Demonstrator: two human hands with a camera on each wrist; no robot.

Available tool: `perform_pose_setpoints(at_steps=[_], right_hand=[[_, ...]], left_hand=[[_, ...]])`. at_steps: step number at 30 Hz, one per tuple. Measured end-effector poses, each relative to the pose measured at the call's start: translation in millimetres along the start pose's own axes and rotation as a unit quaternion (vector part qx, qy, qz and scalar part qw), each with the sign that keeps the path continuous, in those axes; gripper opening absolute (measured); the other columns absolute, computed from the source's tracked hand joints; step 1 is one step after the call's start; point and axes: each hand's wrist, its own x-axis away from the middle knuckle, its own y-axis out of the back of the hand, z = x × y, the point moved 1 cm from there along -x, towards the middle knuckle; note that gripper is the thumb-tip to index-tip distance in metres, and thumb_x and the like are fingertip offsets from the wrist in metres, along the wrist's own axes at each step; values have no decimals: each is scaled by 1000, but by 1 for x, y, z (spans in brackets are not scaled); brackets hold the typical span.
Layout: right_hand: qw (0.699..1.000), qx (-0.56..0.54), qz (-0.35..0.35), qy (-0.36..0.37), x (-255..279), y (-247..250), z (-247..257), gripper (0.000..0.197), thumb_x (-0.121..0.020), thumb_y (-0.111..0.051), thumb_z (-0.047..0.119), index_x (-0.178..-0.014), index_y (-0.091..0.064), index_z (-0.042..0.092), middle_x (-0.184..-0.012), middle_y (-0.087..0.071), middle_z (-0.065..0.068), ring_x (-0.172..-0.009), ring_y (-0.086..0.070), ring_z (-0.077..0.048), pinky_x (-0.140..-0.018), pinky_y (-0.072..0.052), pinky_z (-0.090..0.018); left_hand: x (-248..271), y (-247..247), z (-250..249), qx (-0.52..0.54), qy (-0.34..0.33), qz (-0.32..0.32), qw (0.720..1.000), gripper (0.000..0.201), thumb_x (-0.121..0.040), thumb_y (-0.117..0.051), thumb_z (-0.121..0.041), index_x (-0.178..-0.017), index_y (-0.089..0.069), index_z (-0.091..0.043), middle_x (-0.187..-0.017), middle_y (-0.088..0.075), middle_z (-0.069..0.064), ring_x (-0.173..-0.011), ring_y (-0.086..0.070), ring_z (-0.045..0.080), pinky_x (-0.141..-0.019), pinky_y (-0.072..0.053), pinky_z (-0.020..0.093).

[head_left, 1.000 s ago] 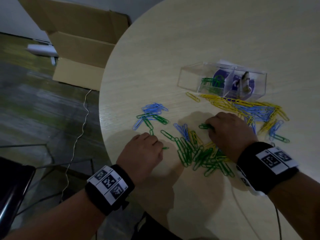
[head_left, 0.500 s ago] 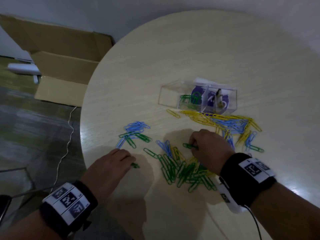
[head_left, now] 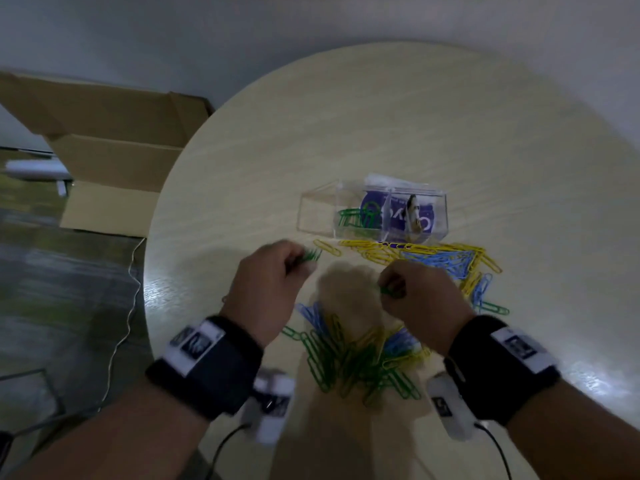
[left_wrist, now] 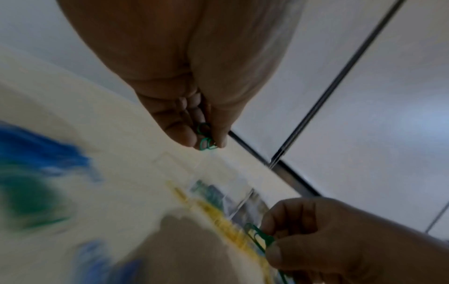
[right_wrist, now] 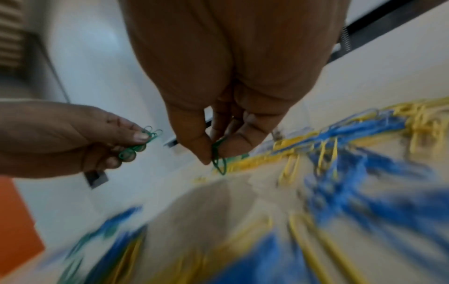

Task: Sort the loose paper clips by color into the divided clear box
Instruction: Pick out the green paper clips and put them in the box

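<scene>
One divided clear box is seen on the round table, beyond both hands. Three compartments can be made out in the head view. Green paper clips are held in the middle compartment; their number cannot be counted. No clips are seen in the left compartment. In the right compartment a printed purple card is visible, and whether clips lie there cannot be told.

Two loose groups of clips are seen on the table. A spread of yellow and blue clips is laid just in front of the box, touching its front wall in places. A mixed pile of green, yellow and blue clips is located nearer the person, between the two wrists. One single yellow clip is set apart to the left of the spread. The clips in each group are too many and too blurred to be counted.

Two hands are raised above the table, near each other but apart. By the left hand a small bunch of green clips is pinched between thumb and curled fingers; at least three loops are seen in the right wrist view. By the right hand green clips are pinched between thumb and forefinger, with the remaining fingers curled inward; one or two are seen, and the exact count cannot be told.

One open cardboard box is seen on the floor to the left of the table.
</scene>
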Motion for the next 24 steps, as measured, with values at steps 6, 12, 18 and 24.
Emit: perform_pose_setpoints(at_steps=[6,12,18,24], right_hand=[[988,-91,-123,-31,-55,54,12,16,-66,-77,21,-79,-67,23,-67,-66,9,-63,-61,-7,-63,-47,-23],[988,-105,-108,-44,-86,52,25,12,-72,-74,25,-83,-73,22,-80,-73,-2,-82,-68,-22,-77,-54,-34],[987,1,-160,1,-45,40,29,19,-82,-67,25,-100,-73,23,-97,-75,-2,-93,-68,-17,-80,-47,-25],[962,136,36,235,34,-68,45,44,-81,-56,33,-122,-61,16,-122,-65,-7,-115,-59,-29,-97,-44,-30]], left_hand=[[-71,-16,-48,30,2,-50,998,15,-84,-71,-25,-94,-73,-13,-83,-71,0,-82,-66,14,-70,-40,15],[-86,-18,-43,105,32,-45,993,31,-87,-64,-26,-112,-70,-9,-101,-74,9,-87,-71,21,-80,-58,38],[-30,27,8,16,11,-70,997,18,-95,-59,-23,-110,-70,-24,-107,-69,-5,-90,-64,10,-83,-51,25],[56,47,105,-200,-52,5,978,28,-87,-58,-11,-112,-70,-19,-112,-66,2,-97,-60,27,-91,-42,33]])
